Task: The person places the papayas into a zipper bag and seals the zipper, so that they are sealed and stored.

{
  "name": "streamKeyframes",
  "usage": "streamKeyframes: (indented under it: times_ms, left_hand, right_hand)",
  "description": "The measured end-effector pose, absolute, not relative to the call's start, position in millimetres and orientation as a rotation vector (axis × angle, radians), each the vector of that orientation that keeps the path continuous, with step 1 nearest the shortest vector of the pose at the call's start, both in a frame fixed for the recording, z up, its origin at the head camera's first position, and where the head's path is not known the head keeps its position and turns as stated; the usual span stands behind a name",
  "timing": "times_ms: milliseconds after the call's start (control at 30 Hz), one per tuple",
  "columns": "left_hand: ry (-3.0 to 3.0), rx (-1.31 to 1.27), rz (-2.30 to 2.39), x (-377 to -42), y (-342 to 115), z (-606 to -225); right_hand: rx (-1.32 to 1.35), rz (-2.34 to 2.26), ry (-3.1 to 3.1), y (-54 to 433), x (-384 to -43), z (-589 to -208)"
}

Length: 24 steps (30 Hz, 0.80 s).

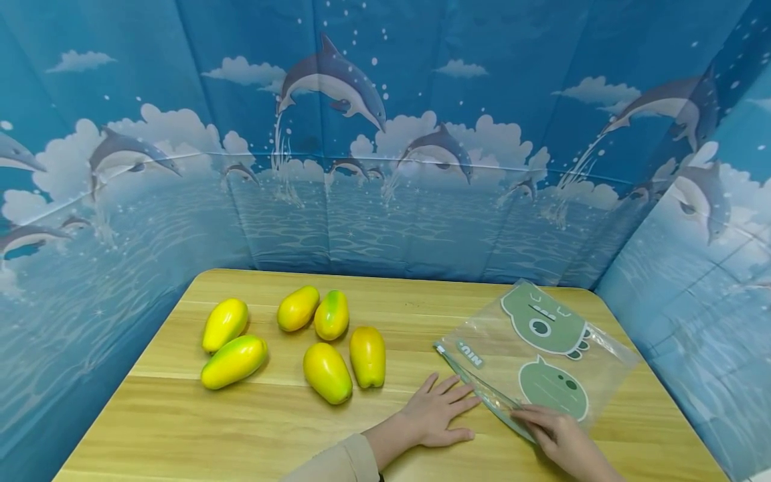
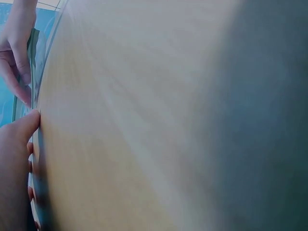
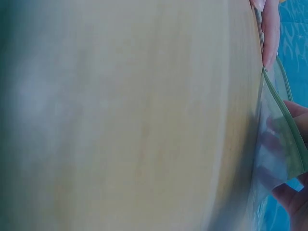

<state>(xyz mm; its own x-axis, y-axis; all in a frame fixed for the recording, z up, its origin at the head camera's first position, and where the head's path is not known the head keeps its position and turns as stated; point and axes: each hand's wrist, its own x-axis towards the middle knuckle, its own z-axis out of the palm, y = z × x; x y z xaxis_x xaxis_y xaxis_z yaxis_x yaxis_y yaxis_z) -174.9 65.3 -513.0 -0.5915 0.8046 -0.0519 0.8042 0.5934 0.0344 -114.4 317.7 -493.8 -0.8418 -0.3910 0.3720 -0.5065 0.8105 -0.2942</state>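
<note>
A clear zip bag (image 1: 554,388) with green cartoon prints lies flat on the right of the table, its green-edged mouth toward me and parted. A white slider (image 1: 440,349) sits at the far-left end of that edge. My right hand (image 1: 559,435) pinches the near part of the green edge; the right wrist view shows the green strip (image 3: 288,118) lifted, with fingers visible through the plastic. Palm down and fingers spread, my left hand (image 1: 438,410) rests beside the mouth, fingertips at the lower strip.
Several yellow-green papaya-like fruits (image 1: 327,373) lie on the left and middle of the wooden table (image 1: 241,442). A blue dolphin-print curtain (image 1: 385,221) stands around the table's back and sides.
</note>
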Motion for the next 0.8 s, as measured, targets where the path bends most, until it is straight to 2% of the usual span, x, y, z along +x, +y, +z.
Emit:
streamKeyframes:
  times_ms: [567, 800]
  left_hand:
    - [2.741, 1.390, 0.027, -175.9, 66.1, -515.5]
    - [2.738, 1.389, 0.024, -175.7, 65.5, -513.8]
  right_hand:
    - [0.844, 0.708, -2.680, 328.7, -111.9, -499.6]
    - [0.794, 0.770, -2.630, 326.8, -109.4, -500.2]
